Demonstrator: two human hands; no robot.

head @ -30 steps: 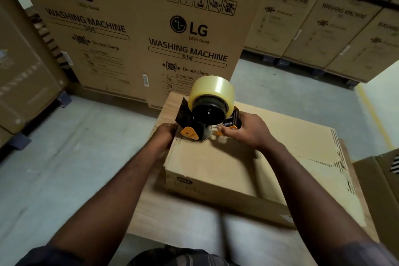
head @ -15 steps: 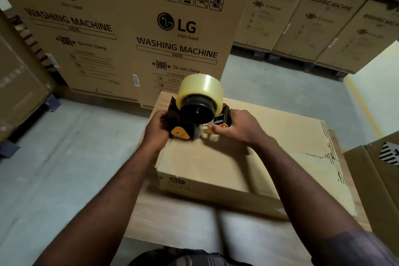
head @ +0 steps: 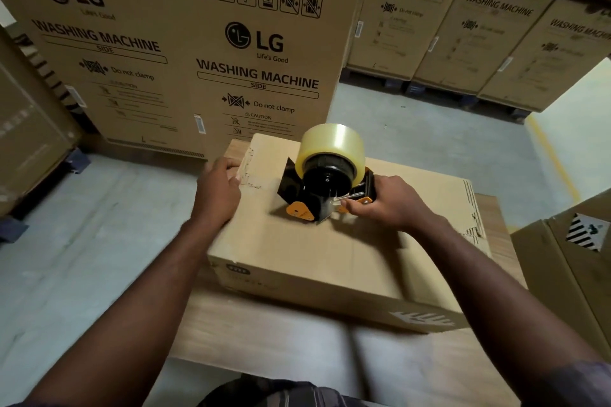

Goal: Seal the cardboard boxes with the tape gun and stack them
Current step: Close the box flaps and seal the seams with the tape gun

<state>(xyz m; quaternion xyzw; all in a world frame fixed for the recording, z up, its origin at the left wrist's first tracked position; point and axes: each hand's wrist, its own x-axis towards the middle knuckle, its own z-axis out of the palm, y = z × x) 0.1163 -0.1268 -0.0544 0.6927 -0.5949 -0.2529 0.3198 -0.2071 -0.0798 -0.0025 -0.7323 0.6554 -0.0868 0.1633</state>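
Dim, warm light leaves soft shadows under the forearms, the tape roll catches a pale sheen, motion blur smears the upper right cartons, and wide-angle distortion bends the frame edges.

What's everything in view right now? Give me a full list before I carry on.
cardboard box: one, brown, flaps closed, on the table
tape gun: one, black and orange, on top of the box
tape roll: one, clear yellowish, mounted on the tape gun
table: one, light wood, under the box
washing machine cartons: several, brown with black print, standing behind and stacked far right
second box: one, brown with a striped label, right edge
floor: grey, all around
floor line: one, yellow, far right
left hand: on the box's left top edge, blurred
right hand: fingers grip the tape gun's handle
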